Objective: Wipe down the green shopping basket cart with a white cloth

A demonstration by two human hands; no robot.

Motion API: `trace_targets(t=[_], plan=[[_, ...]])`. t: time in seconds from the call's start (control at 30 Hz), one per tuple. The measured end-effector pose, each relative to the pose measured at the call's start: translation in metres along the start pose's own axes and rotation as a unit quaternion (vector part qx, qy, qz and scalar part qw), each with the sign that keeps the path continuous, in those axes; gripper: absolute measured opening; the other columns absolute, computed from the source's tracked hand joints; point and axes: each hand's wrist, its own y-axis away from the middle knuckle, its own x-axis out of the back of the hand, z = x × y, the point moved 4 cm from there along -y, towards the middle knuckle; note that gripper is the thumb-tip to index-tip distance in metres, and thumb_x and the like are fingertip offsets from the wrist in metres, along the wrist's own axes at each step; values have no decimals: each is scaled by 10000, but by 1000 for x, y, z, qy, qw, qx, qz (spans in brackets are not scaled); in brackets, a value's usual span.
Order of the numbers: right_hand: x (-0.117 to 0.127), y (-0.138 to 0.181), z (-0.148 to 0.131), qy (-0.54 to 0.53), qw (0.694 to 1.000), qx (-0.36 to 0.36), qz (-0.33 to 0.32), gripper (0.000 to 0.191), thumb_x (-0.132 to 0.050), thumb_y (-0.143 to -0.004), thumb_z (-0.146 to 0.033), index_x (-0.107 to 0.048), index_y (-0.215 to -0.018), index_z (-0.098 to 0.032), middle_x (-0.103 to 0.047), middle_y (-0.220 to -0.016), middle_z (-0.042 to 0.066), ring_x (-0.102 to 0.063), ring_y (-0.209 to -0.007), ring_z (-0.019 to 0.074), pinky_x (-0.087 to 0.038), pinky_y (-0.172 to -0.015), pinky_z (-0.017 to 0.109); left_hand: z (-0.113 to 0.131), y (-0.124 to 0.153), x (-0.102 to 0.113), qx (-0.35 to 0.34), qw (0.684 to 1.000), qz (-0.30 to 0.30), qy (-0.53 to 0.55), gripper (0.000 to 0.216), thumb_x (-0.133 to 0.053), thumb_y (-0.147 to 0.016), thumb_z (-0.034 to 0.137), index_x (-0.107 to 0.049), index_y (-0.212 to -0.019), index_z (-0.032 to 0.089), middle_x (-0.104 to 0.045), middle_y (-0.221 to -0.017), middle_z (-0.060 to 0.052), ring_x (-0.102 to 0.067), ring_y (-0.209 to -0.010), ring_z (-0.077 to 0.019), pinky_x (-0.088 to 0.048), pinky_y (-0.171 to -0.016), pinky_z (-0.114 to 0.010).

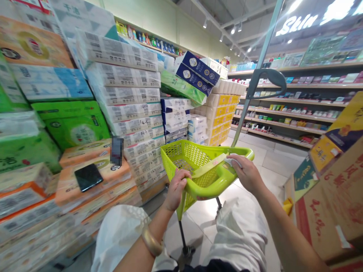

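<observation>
A lime-green shopping basket on a wheeled stand sits in front of my knees. My left hand is closed around the basket's near rim. My right hand is closed on a white cloth pressed against the right side of the rim. A pale yellowish strip, like tape or a label, lies across the rim between my hands. The basket's grey handle stands tall on its pole at the far side. A gold bangle is on my left wrist.
Stacked packs of tissue and paper rolls fill the left side. A black phone lies on an orange pack. Cardboard boxes stand at the right. Store shelves run along the back, with tiled aisle floor between.
</observation>
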Motion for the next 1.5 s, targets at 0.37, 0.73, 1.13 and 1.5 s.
trace_targets(t=[0.37, 0.73, 1.13, 1.5], plan=[[0, 18, -32, 37, 999, -12, 36, 312, -390, -965, -378, -664, -1006, -235, -709, -1017, 56, -636, -966, 217, -459, -901, 379, -10, -2, 12, 8, 1000, 15, -5, 280, -302, -809, 373, -484, -655, 227, -599, -769, -31, -568, -911, -223, -260, -1121, -440], [-16, 27, -75, 86, 996, 3, 39, 293, -381, -979, -332, -618, -1120, -231, -684, -1109, 61, -596, -1089, 231, -399, -939, 380, -3, -13, 52, 46, 995, 84, -8, 476, -236, -920, 393, -666, -954, 191, -692, -1077, -56, -582, -1096, -229, -359, -1064, -433], [-37, 29, -100, 48, 997, 31, 46, 279, -376, -976, -247, -611, -1125, -229, -669, -1153, 51, -565, -1130, 202, -357, -997, 366, 55, -1, 1, -44, 914, -8, -403, 370, -421, -886, 296, -554, -1178, 113, -667, -1000, -137, -602, -949, -305, -437, -870, -484], [-46, 31, -108, 61, 992, -30, 105, 270, -374, -958, -248, -622, -1055, -203, -663, -1112, 59, -543, -1111, 198, -322, -1026, 375, 55, 4, -6, -108, 882, 21, -457, 402, -532, -816, 365, -529, -1149, 139, -656, -983, -94, -584, -923, -270, -429, -850, -433]])
